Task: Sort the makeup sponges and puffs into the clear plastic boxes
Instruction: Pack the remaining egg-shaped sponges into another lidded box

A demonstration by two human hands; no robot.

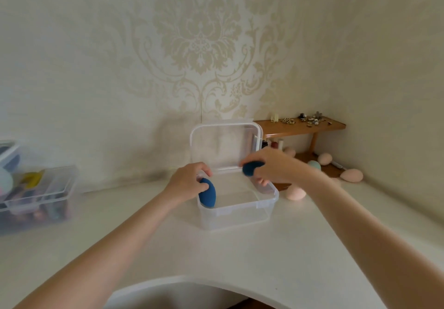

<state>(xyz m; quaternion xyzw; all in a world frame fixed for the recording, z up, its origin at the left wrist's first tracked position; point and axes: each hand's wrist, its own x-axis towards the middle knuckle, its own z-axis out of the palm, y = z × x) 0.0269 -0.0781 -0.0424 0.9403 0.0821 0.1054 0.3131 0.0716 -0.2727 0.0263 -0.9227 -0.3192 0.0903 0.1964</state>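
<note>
A clear plastic box point(242, 210) stands on the white table with its lid point(224, 144) tipped up against the wall. My left hand point(189, 179) holds a dark blue egg-shaped sponge point(207, 193) at the box's left inner wall. Over the box's back right corner, my right hand point(269, 164) grips a second dark blue sponge point(249, 168). A peach sponge point(296, 193) lies just right of the box. More peach sponges point(352, 175) and a pale blue one point(314, 164) lie near the right corner.
Two clear boxes point(38, 198) filled with mixed items sit at the far left. A small wooden shelf point(302, 126) with trinkets on top and small bottles beneath stands in the back right corner. The table's front edge point(192, 282) curves inward near me.
</note>
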